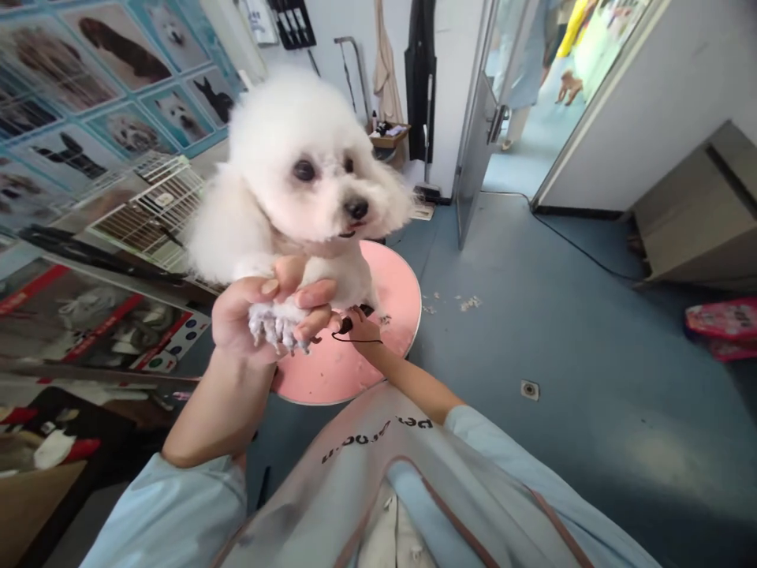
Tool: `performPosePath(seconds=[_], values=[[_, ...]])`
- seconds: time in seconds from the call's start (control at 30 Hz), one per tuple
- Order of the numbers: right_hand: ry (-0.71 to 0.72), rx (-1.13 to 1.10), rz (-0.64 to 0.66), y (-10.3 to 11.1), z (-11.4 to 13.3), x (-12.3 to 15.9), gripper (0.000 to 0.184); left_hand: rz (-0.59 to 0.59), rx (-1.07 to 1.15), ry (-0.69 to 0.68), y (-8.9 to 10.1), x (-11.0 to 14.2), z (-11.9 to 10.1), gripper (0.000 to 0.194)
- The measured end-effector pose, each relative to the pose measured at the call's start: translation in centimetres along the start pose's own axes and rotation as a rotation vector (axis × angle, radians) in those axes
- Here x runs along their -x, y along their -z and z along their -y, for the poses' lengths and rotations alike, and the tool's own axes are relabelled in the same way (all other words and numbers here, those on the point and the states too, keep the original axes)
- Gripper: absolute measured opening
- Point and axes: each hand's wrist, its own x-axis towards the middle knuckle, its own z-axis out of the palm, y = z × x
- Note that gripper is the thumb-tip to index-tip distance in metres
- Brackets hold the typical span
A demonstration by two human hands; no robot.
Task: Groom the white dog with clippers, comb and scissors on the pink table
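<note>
A fluffy white dog [307, 150] stands on a round pink table [331, 379], facing right. My left hand [240, 312] is closed around its raised front paw [275, 325], with thumb and fingers holding the leg. The paw's toes and claws show, and its trimmed fur has a lilac tint. Lower and to the right, my right hand [362, 327] grips a black hair clipper [346, 324] with a thin dark cord [358, 341], close beside the dog's body. My fingers and the dog hide part of the clipper.
White wire cages [154, 213] stand left of the table under a wall of dog pictures [124, 55]. Hair clippings [470, 303] lie on the blue floor. Behind is an open door [482, 134], with a person and a brown dog [569, 87] beyond. A metal cabinet [703, 213] stands right.
</note>
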Motion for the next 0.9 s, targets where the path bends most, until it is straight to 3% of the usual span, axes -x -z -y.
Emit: performPosePath(seconds=[0.1, 0.2, 0.3, 0.43, 0.6, 0.73, 0.83, 0.9], values=[[-0.059, -0.039, -0.049, -1.1, 0.3, 1.1, 0.045, 0.037, -0.016, 0.025, 0.2, -0.2, 0.0, 0.027], [0.02, -0.072, -0.097, -1.7, 1.0, 1.9, 0.046, 0.057, -0.028, 0.042, 0.5, -0.2, -0.2, 0.025], [-0.001, -0.062, -0.117, -2.1, 1.0, 1.3, 0.049, 0.066, -0.029, 0.039, 0.7, -0.1, -0.3, 0.023], [-0.081, -0.035, -0.062, -2.8, -0.5, 0.3, 0.053, 0.042, -0.041, 0.037, 0.8, 0.1, -0.4, 0.021], [-0.099, -0.032, 0.01, -3.5, -1.7, 1.4, 0.048, 0.026, -0.048, 0.028, 0.6, 0.2, -0.5, 0.026], [-0.053, -0.046, -0.028, -3.7, -2.0, 1.5, 0.047, 0.087, -0.06, 0.049, 0.5, 0.5, -0.4, 0.022], [-0.104, -0.04, 0.014, -3.8, -2.8, 0.5, 0.049, 0.143, -0.048, 0.054, 0.7, 1.1, -0.3, 0.018], [-0.151, -0.056, 0.059, -3.9, -3.6, 0.0, 0.048, 0.106, -0.038, 0.06, 1.0, 1.7, -0.4, 0.018]])
